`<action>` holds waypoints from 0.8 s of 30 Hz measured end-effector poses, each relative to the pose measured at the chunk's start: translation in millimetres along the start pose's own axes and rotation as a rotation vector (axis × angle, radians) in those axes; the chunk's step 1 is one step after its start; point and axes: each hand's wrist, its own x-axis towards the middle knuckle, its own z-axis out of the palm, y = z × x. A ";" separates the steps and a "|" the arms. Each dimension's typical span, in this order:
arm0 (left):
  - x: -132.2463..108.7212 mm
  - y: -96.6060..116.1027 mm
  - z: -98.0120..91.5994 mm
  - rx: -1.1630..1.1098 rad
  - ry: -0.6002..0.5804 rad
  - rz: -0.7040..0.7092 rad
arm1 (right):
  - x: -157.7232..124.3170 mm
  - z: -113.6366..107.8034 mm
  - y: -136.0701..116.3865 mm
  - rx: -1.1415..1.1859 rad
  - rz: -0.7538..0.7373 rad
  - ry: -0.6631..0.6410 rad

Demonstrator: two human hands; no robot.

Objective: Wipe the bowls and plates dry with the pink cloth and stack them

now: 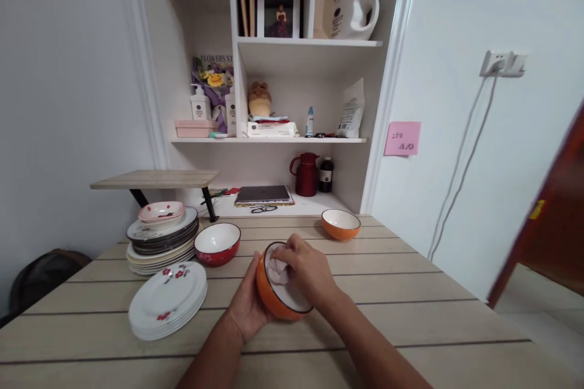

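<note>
My left hand [250, 302] grips an orange bowl [279, 306] from its left side, and the bowl is tilted so that its white inside shows. Bunched inside the bowl is a pale crumpled cloth or tissue [277, 268]; my right hand [308, 267] pinches it against the inner wall. Left of the hands stands a red bowl [218, 244] with a white inside. Another orange bowl [340, 225] sits upright farther back on the right.
White plates with red flowers [168, 295] are stacked at the left. Behind them is a taller stack of plates [162, 243] topped by small bowls [161, 211], beside a raised wooden shelf [157, 179]. A laptop [262, 194] and red jug [306, 175] stand at the back.
</note>
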 end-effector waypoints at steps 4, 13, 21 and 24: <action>-1.8 -0.3 2.5 0.022 0.044 0.035 | -3.0 -4.5 9.5 -0.045 -0.044 -0.144; 1.0 0.8 -7.5 0.005 -0.068 0.044 | -8.4 -13.4 3.2 0.868 0.001 -0.172; -1.7 3.2 -0.7 -0.005 0.022 0.032 | -15.3 -21.4 9.1 0.657 -0.175 -0.313; -2.7 5.4 -0.6 0.012 0.017 0.071 | -15.7 -10.2 3.4 0.690 -0.146 -0.220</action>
